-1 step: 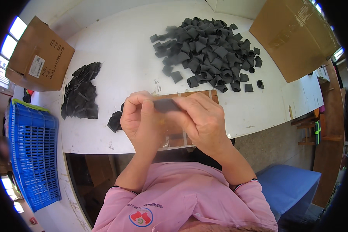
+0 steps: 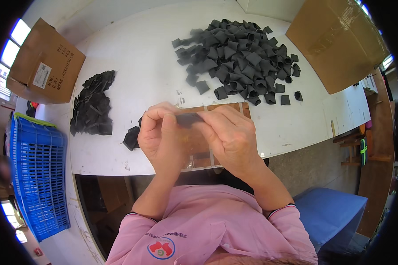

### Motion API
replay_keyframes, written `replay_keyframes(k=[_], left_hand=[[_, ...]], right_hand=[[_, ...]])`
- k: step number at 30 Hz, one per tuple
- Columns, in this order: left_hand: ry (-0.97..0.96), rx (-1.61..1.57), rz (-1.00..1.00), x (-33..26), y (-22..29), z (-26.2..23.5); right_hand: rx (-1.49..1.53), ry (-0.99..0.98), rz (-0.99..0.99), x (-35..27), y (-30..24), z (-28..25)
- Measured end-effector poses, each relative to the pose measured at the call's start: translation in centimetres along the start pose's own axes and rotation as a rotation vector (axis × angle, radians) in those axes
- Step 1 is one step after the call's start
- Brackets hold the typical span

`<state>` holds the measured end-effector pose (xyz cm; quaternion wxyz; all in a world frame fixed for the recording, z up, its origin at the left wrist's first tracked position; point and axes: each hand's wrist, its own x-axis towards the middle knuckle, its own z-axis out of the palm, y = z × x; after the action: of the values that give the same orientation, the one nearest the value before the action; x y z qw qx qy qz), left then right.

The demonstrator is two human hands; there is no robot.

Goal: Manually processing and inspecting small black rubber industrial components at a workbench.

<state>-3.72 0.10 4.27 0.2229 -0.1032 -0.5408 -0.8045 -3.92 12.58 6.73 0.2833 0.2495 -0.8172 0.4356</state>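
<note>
Between my two hands is a small dark grey fabric piece (image 2: 188,118), held above a brown board (image 2: 200,160) with pale tape strips. My left hand (image 2: 160,134) is closed, with its thumb and fingers pinching the left end of the piece. The right end is gripped by my right hand (image 2: 231,134), its fingers bent round it. Fingers cover much of the piece, so its full shape is hidden. Just left of my left hand lie a few black fabric pieces (image 2: 131,138). Beyond the board spreads a large heap of dark grey fabric loops (image 2: 241,62), several showing open ends.
A pile of flat black pieces (image 2: 93,108) lies on the white table (image 2: 146,57) at left. Cardboard boxes stand at the back left (image 2: 46,66) and back right (image 2: 338,44). A blue plastic crate (image 2: 40,176) is at far left, a blue-covered seat (image 2: 329,212) at lower right.
The fabric piece shows slightly narrower and darker between my fingers. Both hands keep their grip in nearly the same place.
</note>
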Motion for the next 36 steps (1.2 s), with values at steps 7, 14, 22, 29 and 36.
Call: replay_keyframes(k=[7,14,22,29,36], left_hand=[[0.000,0.414,0.147,-0.8,-1.4,-0.1],[0.052,0.840,0.127,-1.4,-3.5,-3.8],[-0.142,1.583,-0.089,0.9,-7.8,-12.5],[-0.160,1.777,0.075,1.6,-8.7,-13.2],[0.014,0.432,-0.457,0.4,-1.8,-7.6]], right_hand=[[-0.043,0.136,-0.141,-1.1,1.5,1.8],[0.410,0.025,0.324,-0.2,1.5,0.1],[0.680,0.254,0.785,-2.5,4.0,0.7],[0.429,-0.148,0.718,-6.1,2.0,1.3],[0.270,-0.095,0.383,-4.8,-0.1,2.3]])
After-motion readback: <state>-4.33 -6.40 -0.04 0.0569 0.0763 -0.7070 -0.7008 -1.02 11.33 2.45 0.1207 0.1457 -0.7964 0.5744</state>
